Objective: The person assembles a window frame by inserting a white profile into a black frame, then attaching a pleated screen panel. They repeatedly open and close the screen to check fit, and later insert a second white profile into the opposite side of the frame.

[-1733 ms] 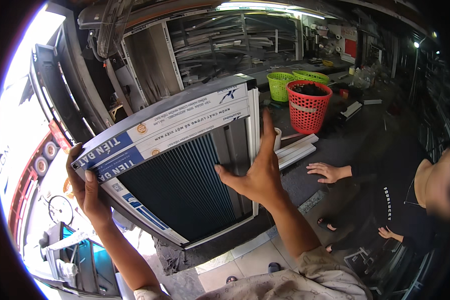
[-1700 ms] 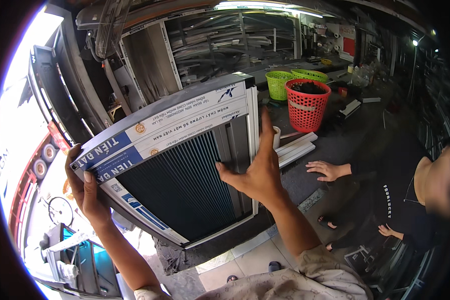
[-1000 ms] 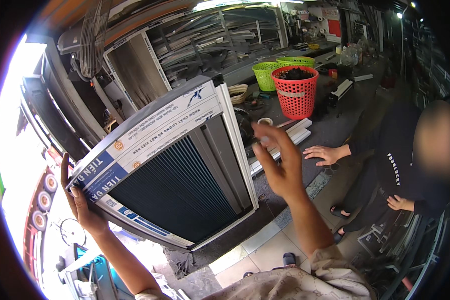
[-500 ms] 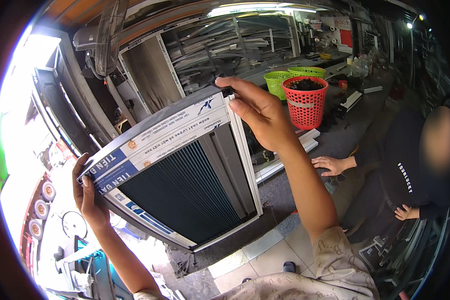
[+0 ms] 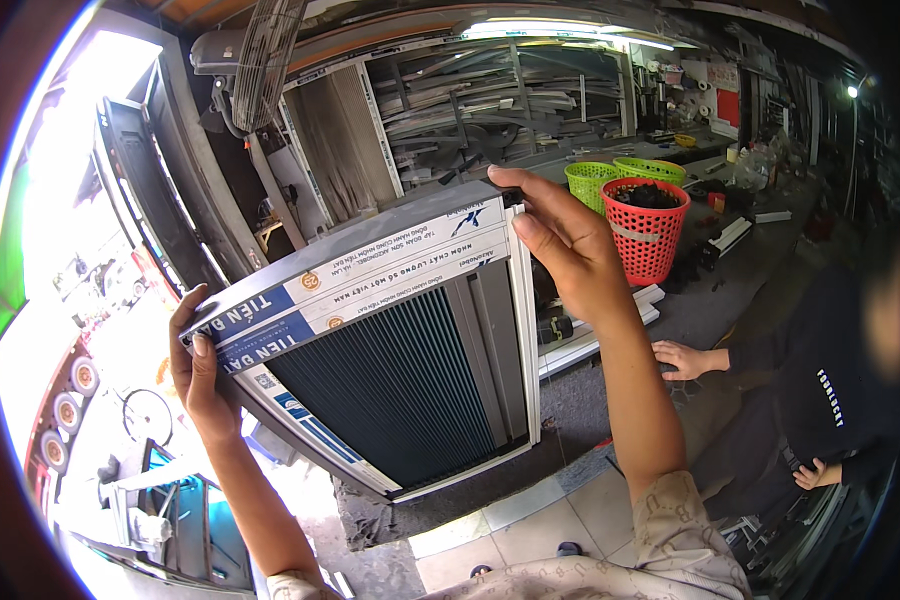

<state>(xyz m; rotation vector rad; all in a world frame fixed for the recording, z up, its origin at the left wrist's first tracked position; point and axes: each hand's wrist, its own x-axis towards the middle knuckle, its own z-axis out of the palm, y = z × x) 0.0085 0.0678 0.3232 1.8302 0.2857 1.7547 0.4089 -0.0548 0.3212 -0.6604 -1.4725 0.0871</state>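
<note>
A rectangular framed pleated screen [image 5: 390, 375] stands tilted before me, its dark pleats running lengthwise inside a grey frame partly covered with white and blue film. My left hand [image 5: 202, 375] is closed on the frame's upper left corner, thumb on the face turned toward me. At the upper right corner my right hand [image 5: 575, 255] grips the frame, thumb in front and fingers over the top edge. The lower end of the screen appears near the edge of a dark, carpet-like surface; whether it rests there I cannot tell.
A red basket [image 5: 647, 235] with dark bits and green baskets [image 5: 592, 184] stand on the workbench [image 5: 760, 225] to the right. A co-worker's hand [image 5: 690, 360] rests on the bench nearby. White profiles [image 5: 600, 335] lie behind the screen. A fan [image 5: 270, 65] hangs at upper left.
The whole view has swung a little, so the screen, baskets and co-worker sit farther right in the picture. Both hands keep their grip on the frame's corners.
</note>
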